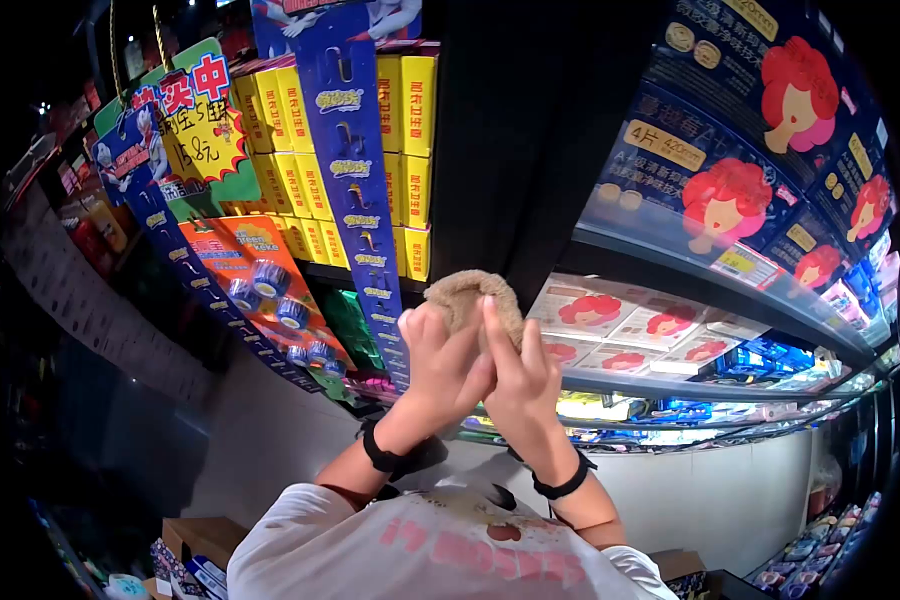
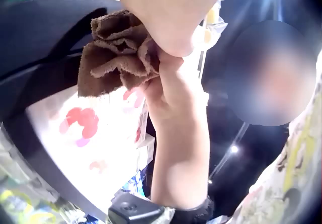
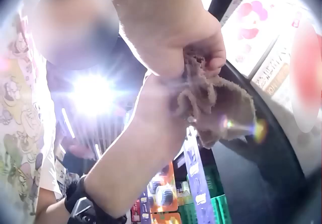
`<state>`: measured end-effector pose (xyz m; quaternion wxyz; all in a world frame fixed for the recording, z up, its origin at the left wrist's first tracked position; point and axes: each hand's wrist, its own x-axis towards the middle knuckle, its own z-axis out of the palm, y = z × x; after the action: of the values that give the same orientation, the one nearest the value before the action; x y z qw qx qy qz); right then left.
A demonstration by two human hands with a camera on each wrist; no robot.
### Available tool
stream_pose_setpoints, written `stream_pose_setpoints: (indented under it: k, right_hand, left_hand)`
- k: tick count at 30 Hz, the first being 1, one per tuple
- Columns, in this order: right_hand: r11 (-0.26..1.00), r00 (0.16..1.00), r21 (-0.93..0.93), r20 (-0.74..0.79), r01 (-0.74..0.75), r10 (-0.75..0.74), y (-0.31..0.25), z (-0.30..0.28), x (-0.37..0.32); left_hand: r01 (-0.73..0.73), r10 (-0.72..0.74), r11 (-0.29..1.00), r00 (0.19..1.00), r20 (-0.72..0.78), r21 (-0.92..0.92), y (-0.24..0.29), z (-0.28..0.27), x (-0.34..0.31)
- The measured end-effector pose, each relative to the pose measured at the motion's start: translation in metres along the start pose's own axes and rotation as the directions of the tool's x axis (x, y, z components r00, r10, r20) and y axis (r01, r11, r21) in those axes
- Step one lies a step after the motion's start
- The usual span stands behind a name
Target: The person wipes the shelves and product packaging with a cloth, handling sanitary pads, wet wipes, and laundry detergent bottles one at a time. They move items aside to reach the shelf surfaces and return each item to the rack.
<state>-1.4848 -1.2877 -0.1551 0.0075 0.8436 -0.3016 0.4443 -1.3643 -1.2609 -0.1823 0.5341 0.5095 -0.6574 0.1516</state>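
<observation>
A brown fuzzy cloth (image 1: 515,300) is bunched up between my two hands, close in front of the shelves. My left hand (image 1: 438,362) grips it from the left, and my right hand (image 1: 523,380) holds it from the right with a finger lying over it. The hands meet side by side. Seen from the left wrist, the cloth (image 2: 113,68) hangs in folds beyond the fingers. From the right wrist, curled fingers of the right hand (image 3: 173,27) clasp the crumpled cloth (image 3: 231,105), with the left hand (image 3: 156,100) just below.
Yellow boxes (image 1: 415,105) fill the shelf ahead, beside a blue hanging strip (image 1: 345,120) and an orange card (image 1: 260,275) of small items. Dark blue packs (image 1: 710,150) stand on the upper right shelf, white boxes (image 1: 640,310) underneath. A cardboard box (image 1: 205,535) sits at lower left.
</observation>
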Motion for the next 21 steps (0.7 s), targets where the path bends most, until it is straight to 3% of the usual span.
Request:
stream_pose_setpoints:
  k: [2,5,7,8,11,15,17,19,20,21]
  right_hand:
    - [0.999,1.0,0.04,0.023,0.002,-0.003,-0.001,-0.006,0.0]
    - [0.979,0.94,-0.119,-0.281,0.166,-0.193,0.001,-0.029,0.021]
    - [0.99,0.924,-0.041,-0.356,0.136,-0.142,0.003,-0.048,0.042]
    - [0.997,0.966,-0.074,-0.259,-0.005,-0.014,-0.006,-0.064,0.051]
    - [0.996,0.983,-0.022,-0.168,-0.083,0.078,0.002,-0.078,0.059]
    - [0.991,0.99,-0.078,-0.101,-0.105,0.097,0.004,-0.087,0.056]
    - [0.998,0.989,-0.061,-0.147,-0.019,0.01,0.017,-0.09,0.055]
    - [0.991,0.983,-0.105,-0.173,-0.081,0.062,0.027,-0.103,0.048]
    - [0.991,0.971,-0.13,-0.238,-0.01,-0.022,0.037,-0.109,0.043]
    - [0.987,0.958,-0.125,-0.28,-0.104,0.066,0.038,-0.116,0.039]
  left_hand:
    - [0.185,-0.173,0.971,0.981,0.089,-0.152,0.005,0.007,-0.012]
    - [-0.038,0.032,0.995,0.997,-0.069,-0.091,0.019,0.009,0.017]
    - [-0.177,0.179,0.984,0.973,-0.147,0.028,0.039,-0.005,0.06]
    - [-0.186,0.192,0.981,0.975,-0.115,0.061,0.047,-0.007,0.078]
    - [-0.24,0.263,0.952,0.958,-0.11,0.192,0.053,0.003,0.088]
    - [-0.208,0.233,0.965,0.961,-0.15,0.162,0.058,0.01,0.09]
    - [-0.218,0.236,0.967,0.961,-0.147,0.129,0.064,0.014,0.095]
    - [-0.262,0.269,0.961,0.96,-0.076,0.089,0.078,0.022,0.099]
    - [-0.272,0.275,0.96,0.961,-0.029,0.066,0.087,0.029,0.099]
    - [-0.285,0.284,0.957,0.959,0.02,0.053,0.1,0.035,0.098]
